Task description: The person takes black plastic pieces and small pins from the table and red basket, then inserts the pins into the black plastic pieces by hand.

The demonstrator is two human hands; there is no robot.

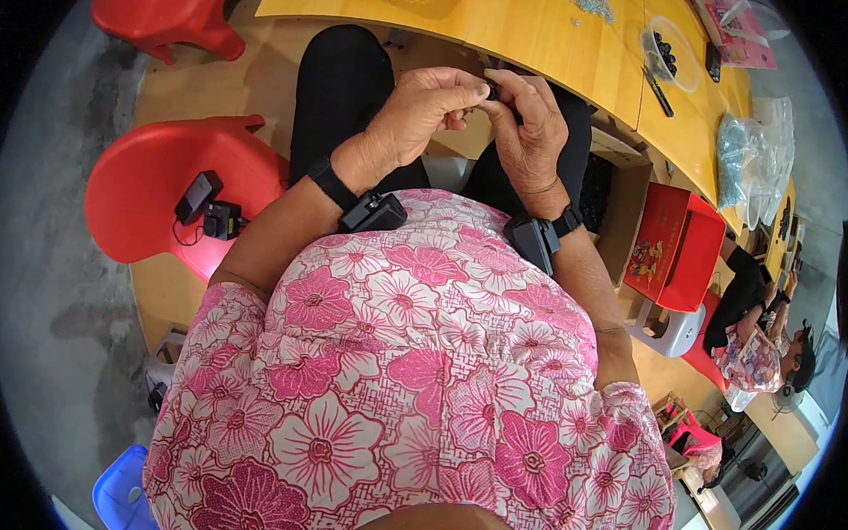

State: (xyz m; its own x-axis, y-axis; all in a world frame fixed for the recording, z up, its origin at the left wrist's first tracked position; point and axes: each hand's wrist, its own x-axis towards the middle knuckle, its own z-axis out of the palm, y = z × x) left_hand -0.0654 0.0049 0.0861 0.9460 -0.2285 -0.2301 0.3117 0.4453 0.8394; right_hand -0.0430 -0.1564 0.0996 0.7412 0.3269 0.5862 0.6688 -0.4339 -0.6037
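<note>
Held over my lap, just off the table's near edge, both hands have their fingertips together. My left hand (412, 112) pinches a small black part (492, 91) between thumb and index finger. The thumb and fingers of my right hand (531, 130) close on the same part from the other side. Most of the part is hidden by the fingertips, so its exact kind does not show. A black strap with a black device sits on each wrist.
The yellow table (535, 31) bears a clear bowl (684, 81) of round black pieces, a black pen-like tool (658, 93) and plastic bags (740, 164). A red box (672, 250) and cardboard box (628, 216) stand right. A red chair (142, 194) is left; other people sit far right.
</note>
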